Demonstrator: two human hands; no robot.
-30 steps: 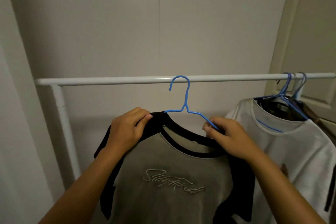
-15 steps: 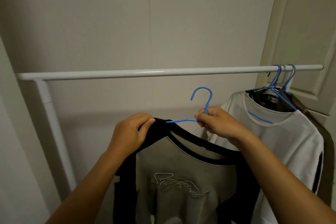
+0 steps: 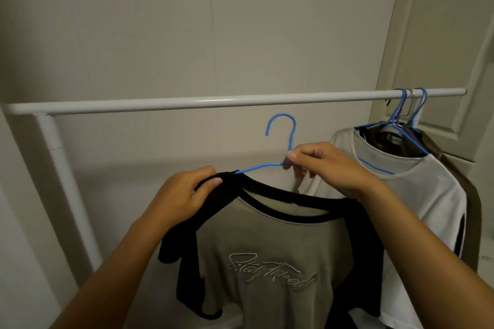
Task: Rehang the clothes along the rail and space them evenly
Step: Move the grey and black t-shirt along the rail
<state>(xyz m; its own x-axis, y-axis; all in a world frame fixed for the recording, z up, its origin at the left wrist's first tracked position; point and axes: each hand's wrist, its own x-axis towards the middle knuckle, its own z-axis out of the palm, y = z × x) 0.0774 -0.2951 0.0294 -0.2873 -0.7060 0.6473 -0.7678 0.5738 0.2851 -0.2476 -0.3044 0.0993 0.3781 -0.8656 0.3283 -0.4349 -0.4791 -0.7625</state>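
Note:
A grey T-shirt with black sleeves and collar (image 3: 267,254) hangs on a blue wire hanger (image 3: 280,128), held below the white rail (image 3: 213,102). The hook is off the rail, a short way beneath it. My left hand (image 3: 184,195) pinches the shirt's black left shoulder. My right hand (image 3: 328,165) grips the hanger at the base of its hook. At the rail's right end a white T-shirt (image 3: 417,195) and darker garments hang bunched on blue hangers (image 3: 403,104).
The rail's white upright post (image 3: 64,181) stands at the left. A pale wall lies close behind the rail, and a panelled door (image 3: 441,48) stands at the right. The rail between the post and the bunched clothes is bare.
The hanger was hooked on the rail a second ago; it now hangs free below it. My right hand shifted from the shirt's right shoulder to the hook's base.

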